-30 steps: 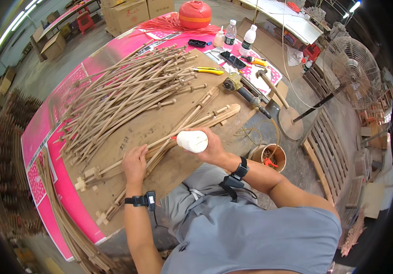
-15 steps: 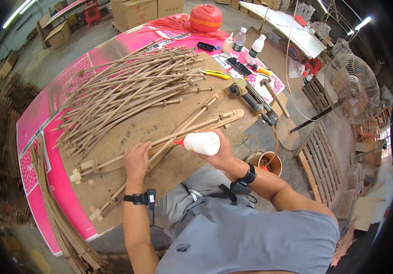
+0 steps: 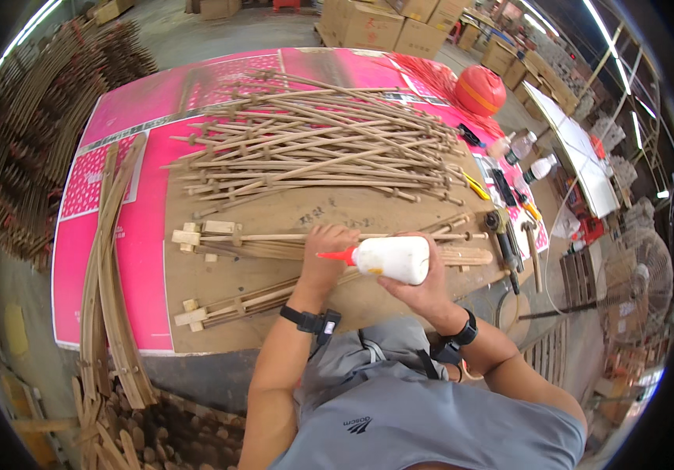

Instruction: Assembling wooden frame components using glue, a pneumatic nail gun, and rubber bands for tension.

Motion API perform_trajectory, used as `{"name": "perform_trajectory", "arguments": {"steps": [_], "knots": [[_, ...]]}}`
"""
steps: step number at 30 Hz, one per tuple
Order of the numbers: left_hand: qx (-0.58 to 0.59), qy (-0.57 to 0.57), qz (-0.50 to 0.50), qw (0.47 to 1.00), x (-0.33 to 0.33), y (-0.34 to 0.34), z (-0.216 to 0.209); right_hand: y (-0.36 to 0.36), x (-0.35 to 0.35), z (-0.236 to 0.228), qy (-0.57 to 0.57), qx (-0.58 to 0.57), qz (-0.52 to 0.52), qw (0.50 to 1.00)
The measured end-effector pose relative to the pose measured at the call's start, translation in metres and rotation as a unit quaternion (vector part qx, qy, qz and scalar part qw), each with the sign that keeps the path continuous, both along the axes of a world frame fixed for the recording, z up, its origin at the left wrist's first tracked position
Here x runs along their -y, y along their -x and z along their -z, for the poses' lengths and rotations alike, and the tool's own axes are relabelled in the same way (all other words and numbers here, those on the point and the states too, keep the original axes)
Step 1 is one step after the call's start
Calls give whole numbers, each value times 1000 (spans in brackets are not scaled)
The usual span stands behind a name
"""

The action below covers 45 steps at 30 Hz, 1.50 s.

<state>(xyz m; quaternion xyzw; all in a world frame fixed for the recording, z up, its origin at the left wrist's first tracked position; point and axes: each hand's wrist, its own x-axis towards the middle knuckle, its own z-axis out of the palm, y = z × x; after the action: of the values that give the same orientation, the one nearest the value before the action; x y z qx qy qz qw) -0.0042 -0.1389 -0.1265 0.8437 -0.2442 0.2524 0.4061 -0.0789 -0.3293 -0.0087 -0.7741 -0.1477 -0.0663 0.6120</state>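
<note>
My right hand [image 3: 425, 288] grips a white glue bottle [image 3: 390, 258] lying sideways, its red nozzle [image 3: 334, 254] pointing left at my left hand. My left hand [image 3: 324, 252] rests on a set of thin wooden rods with small end blocks [image 3: 219, 239] on the brown board [image 3: 290, 211]. A second rod assembly [image 3: 227, 307] lies nearer me, just below the hands. Both wrists carry black bands.
A large heap of wooden rods [image 3: 313, 149] covers the pink table's far half. Curved wooden slats [image 3: 106, 282] lie along the left edge. A drill and hammer [image 3: 513, 243], bottles [image 3: 533, 157] and an orange helmet [image 3: 479, 90] sit to the right. A fan [image 3: 650, 274] stands far right.
The view has swung, so the table now appears more upright. The glue bottle has turned sideways, its nozzle now at my left hand on the rods.
</note>
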Motion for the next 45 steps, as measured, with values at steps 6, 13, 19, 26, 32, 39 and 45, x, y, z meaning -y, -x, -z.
{"name": "perform_trajectory", "arguments": {"steps": [6, 13, 19, 26, 32, 39, 45], "knots": [[48, 91, 9, 995, 3, -2, 11, -27, -73, 4, 83, 69, -68, 992], [51, 61, -9, 997, 2, 7, 3, -51, -124, 15, 214, 137, -69, 965], [69, -1, -48, 996, 4, -1, -5, -51, -143, 20, 288, 166, -71, 941], [86, -51, -77, 992, 7, -6, -14, -53, -154, 35, 202, 163, -128, 957], [84, -36, -84, 992, 10, -5, -12, -54, -157, 44, 207, 179, -139, 952], [54, -36, -72, 995, 12, -7, -8, -54, -157, 44, 252, 201, -118, 939], [51, -47, -70, 995, 9, -6, -9, -52, -157, 44, 223, 183, -114, 951]]}}
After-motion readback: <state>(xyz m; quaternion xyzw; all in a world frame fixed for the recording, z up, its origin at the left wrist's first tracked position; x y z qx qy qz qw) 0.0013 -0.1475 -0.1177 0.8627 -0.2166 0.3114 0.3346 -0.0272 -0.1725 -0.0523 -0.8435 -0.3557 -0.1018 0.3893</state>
